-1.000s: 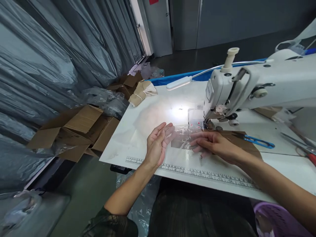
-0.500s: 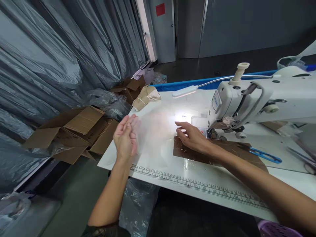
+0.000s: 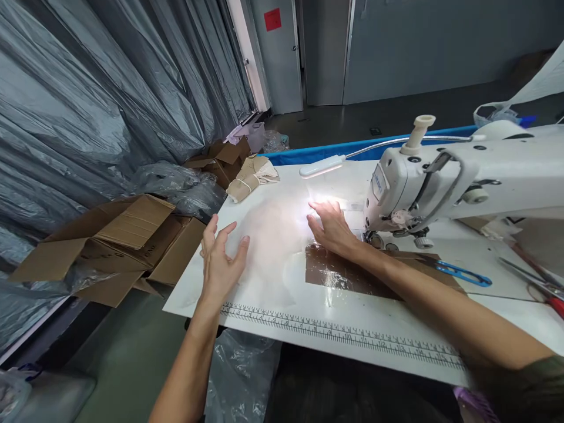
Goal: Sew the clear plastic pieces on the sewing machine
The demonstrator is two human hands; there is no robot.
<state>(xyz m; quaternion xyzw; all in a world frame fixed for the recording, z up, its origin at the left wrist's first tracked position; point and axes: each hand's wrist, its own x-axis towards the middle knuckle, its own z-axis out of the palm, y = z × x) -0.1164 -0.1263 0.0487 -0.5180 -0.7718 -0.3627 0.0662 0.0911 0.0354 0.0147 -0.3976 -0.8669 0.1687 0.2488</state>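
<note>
A thin, see-through whitish piece of material (image 3: 268,235) lies on the white sewing table (image 3: 259,288); its edges are hard to make out. My left hand (image 3: 222,258) is over the table's left side with its fingers spread and nothing in them, beside that material. My right hand (image 3: 331,226) rests palm down with fingers stretched out at the material's right side, in the lamp's bright spot. It is left of the needle area of the white sewing machine (image 3: 414,182). Below this hand is a shiny brown sheet (image 3: 335,273), partly covered by my forearm.
Blue-handled thread snips (image 3: 465,273) and scissors (image 3: 535,279) lie at the right. A tied cloth bundle (image 3: 247,179) sits at the back left corner. A lamp (image 3: 324,166) hangs over the table. A ruler strip (image 3: 335,328) runs along the front edge. Open cardboard boxes (image 3: 132,226) stand left.
My left hand has turned from palm up, with sheer material over its fingers, to spread fingers free of it. My right hand has flattened onto the table. The view has shifted slightly.
</note>
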